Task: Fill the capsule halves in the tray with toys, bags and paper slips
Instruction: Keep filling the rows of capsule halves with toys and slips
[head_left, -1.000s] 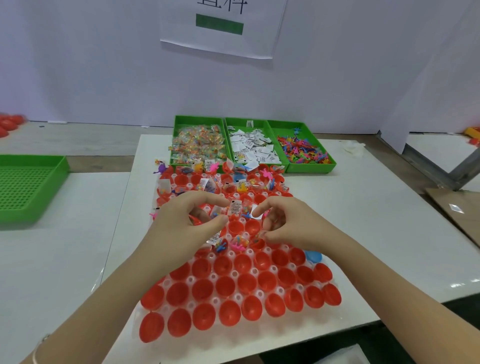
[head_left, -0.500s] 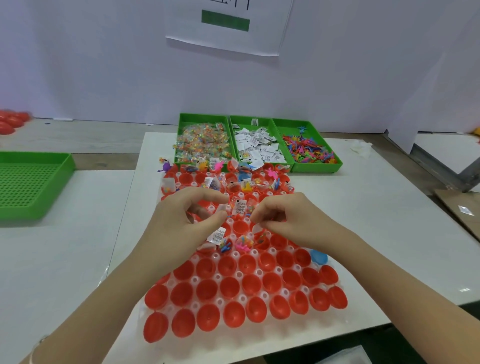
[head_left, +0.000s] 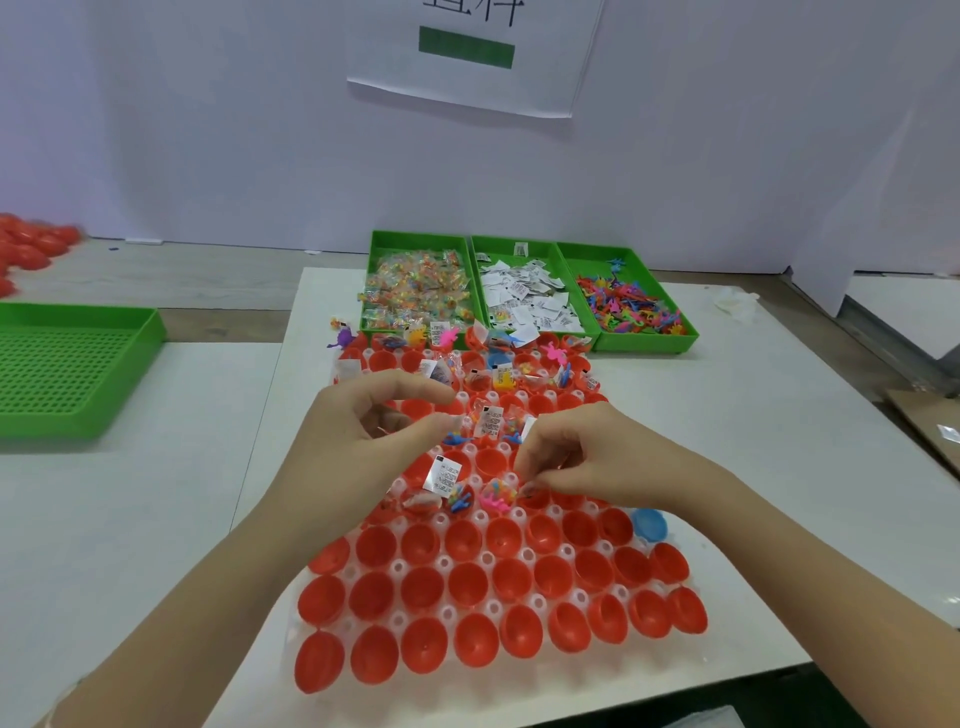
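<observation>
A clear tray (head_left: 399, 566) holds rows of red capsule halves (head_left: 467, 590). The far rows hold toys, bags and slips; the near rows show bare red cups. My left hand (head_left: 374, 431) hovers over the tray's middle left with curled fingers, and a pink sliver of a toy shows in its palm. My right hand (head_left: 597, 467) points down, its fingertips touching a half beside a pink toy (head_left: 496, 496), and a white paper slip (head_left: 529, 428) sticks out by its index finger. Another slip (head_left: 441, 475) stands in a half below my left thumb.
Three green bins stand behind the tray: bags (head_left: 415, 291), slips (head_left: 524, 293), small toys (head_left: 628, 306). A blue half (head_left: 649, 524) lies at the tray's right edge. A green perforated tray (head_left: 67, 364) sits left, and red capsules (head_left: 26, 244) lie far left.
My right hand has dropped its fingertips from the middle row down to a half nearer me. My left hand has stayed almost where it was.
</observation>
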